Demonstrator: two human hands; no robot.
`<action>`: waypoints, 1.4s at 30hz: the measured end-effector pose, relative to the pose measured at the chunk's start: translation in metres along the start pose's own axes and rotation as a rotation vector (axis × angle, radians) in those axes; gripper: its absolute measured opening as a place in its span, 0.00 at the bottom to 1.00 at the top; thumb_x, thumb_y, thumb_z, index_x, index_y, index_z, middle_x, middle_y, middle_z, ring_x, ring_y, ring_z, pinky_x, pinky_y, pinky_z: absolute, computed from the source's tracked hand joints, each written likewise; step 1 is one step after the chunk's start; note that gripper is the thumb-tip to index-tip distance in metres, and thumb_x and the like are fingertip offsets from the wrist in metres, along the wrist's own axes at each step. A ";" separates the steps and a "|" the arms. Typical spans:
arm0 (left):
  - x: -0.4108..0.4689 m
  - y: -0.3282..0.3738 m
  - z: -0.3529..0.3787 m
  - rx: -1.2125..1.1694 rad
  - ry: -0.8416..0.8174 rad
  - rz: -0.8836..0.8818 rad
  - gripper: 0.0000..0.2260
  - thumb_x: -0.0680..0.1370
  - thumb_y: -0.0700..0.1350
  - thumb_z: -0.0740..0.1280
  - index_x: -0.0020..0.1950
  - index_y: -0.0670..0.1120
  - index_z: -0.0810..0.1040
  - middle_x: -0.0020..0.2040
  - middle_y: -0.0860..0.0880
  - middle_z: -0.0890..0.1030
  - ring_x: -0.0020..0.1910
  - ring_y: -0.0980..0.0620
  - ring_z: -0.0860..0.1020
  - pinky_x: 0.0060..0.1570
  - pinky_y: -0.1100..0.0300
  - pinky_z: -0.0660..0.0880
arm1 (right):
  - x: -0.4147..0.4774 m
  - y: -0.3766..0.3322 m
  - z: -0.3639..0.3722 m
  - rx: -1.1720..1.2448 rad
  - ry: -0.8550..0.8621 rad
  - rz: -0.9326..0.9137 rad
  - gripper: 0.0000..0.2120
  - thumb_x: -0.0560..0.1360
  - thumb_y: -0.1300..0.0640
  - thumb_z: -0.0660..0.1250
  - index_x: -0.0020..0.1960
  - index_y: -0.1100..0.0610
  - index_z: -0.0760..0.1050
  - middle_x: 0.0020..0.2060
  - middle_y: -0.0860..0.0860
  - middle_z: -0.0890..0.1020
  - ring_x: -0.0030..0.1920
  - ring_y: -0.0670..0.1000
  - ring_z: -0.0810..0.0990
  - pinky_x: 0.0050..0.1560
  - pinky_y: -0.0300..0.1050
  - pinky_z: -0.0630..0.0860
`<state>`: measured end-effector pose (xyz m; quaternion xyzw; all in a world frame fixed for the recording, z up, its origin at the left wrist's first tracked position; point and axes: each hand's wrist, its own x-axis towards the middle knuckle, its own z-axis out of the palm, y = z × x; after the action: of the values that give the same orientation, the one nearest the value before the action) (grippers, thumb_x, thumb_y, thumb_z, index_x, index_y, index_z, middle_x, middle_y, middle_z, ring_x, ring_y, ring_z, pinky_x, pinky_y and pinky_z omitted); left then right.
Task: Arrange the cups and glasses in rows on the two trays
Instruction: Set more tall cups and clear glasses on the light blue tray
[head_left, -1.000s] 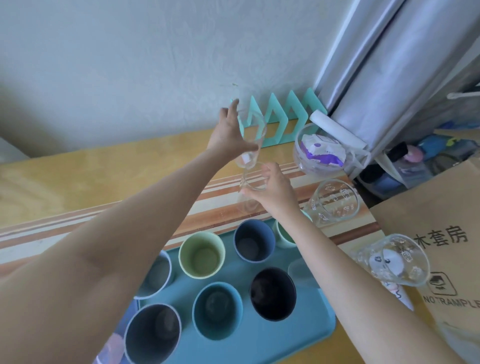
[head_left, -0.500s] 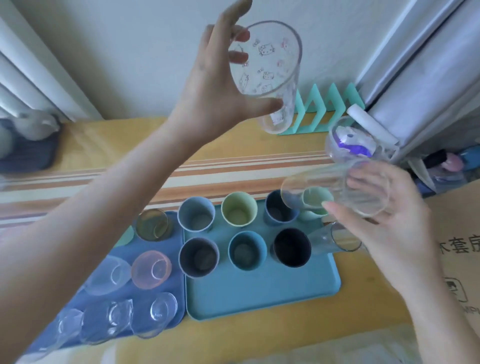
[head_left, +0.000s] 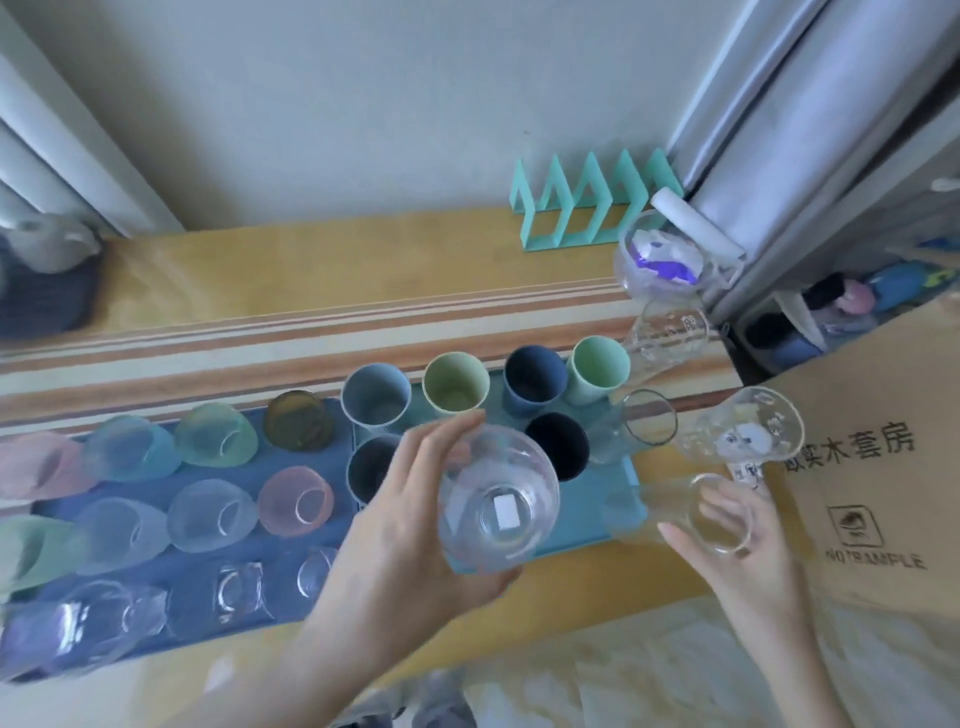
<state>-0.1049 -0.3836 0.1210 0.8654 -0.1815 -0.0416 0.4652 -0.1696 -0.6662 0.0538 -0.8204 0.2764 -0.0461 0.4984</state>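
Observation:
My left hand (head_left: 410, 525) grips a clear glass (head_left: 497, 500) with a white label on its base, held over the front of the light blue tray (head_left: 626, 512). My right hand (head_left: 737, 551) holds a second clear glass (head_left: 696, 512) just right of that tray's front corner. Several coloured plastic cups stand in two rows on the light blue tray, among them a grey-blue cup (head_left: 375, 395) and a black cup (head_left: 558, 447). The dark blue tray (head_left: 343, 525) to the left carries rows of tinted and clear glasses. Another clear glass (head_left: 636, 426) stands at the light blue tray's right edge.
A printed glass (head_left: 743, 426) and a measuring glass (head_left: 670, 332) sit on the table at the right. A cardboard box (head_left: 872, 493) fills the right side. A teal rack (head_left: 592, 202) and a glass bowl with wrappers (head_left: 665, 260) stand by the wall.
My left hand came down from high near the wall to just above the light blue tray with its glass. My right hand dropped lower, keeping its glass beside the tray's front right corner.

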 end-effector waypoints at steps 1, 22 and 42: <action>-0.009 -0.004 0.015 0.003 -0.019 -0.020 0.39 0.61 0.54 0.74 0.69 0.55 0.62 0.64 0.59 0.67 0.61 0.59 0.71 0.43 0.57 0.79 | 0.005 0.008 0.004 0.011 0.006 0.005 0.29 0.63 0.61 0.78 0.60 0.52 0.70 0.55 0.42 0.77 0.58 0.46 0.76 0.43 0.24 0.73; 0.009 -0.044 0.160 0.119 -0.150 -0.069 0.33 0.65 0.48 0.74 0.64 0.55 0.59 0.64 0.57 0.64 0.59 0.55 0.69 0.31 0.64 0.70 | 0.034 0.046 0.028 -0.073 -0.014 0.045 0.33 0.62 0.57 0.79 0.63 0.52 0.68 0.57 0.47 0.76 0.61 0.46 0.74 0.60 0.55 0.74; 0.023 -0.050 0.166 0.227 -0.133 -0.018 0.33 0.66 0.52 0.73 0.67 0.50 0.62 0.66 0.54 0.67 0.63 0.53 0.64 0.32 0.62 0.78 | 0.043 0.047 0.030 -0.241 -0.061 -0.041 0.35 0.62 0.53 0.78 0.64 0.51 0.66 0.60 0.49 0.76 0.62 0.49 0.74 0.57 0.56 0.76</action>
<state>-0.1094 -0.4978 -0.0118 0.9095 -0.2076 -0.0823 0.3506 -0.1421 -0.6804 -0.0091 -0.8809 0.2478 0.0023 0.4033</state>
